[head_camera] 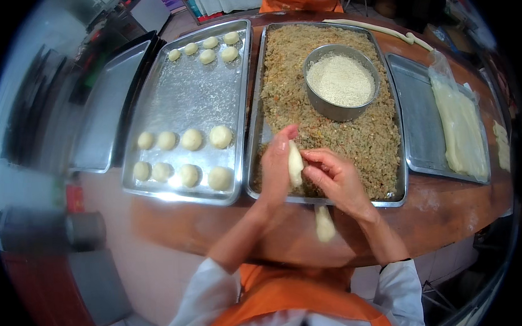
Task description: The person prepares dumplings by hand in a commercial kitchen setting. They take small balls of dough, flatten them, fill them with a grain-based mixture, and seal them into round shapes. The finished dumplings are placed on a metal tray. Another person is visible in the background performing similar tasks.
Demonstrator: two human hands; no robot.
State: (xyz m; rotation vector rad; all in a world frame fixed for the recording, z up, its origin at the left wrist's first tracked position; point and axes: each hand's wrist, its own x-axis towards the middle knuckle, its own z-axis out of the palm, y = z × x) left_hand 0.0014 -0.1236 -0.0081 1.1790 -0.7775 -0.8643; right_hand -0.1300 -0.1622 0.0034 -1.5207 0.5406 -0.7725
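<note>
Between my two hands, over the near part of a metal tray (328,200) of crumbly filling (284,89), is a piece of pale dough (295,164). My left hand (276,164) cups it from the left, fingers pointing up. The bent fingers and thumb of my right hand (332,173) pinch its right edge. A round metal pan (341,113) of pale seeds or crumbs (341,80) rests on the filling. Another dough piece (325,225) lies on the wooden table (272,236) just below the tray. What my palm covers is hidden.
On the left, a metal tray (245,120) holds several round dough balls (220,178). An emptier tray (108,108) stands beyond it. At right, a tray (423,114) carries a plastic-covered dough slab (462,130). A dough rope (381,28) lies behind. Another person (300,1) stands across the table.
</note>
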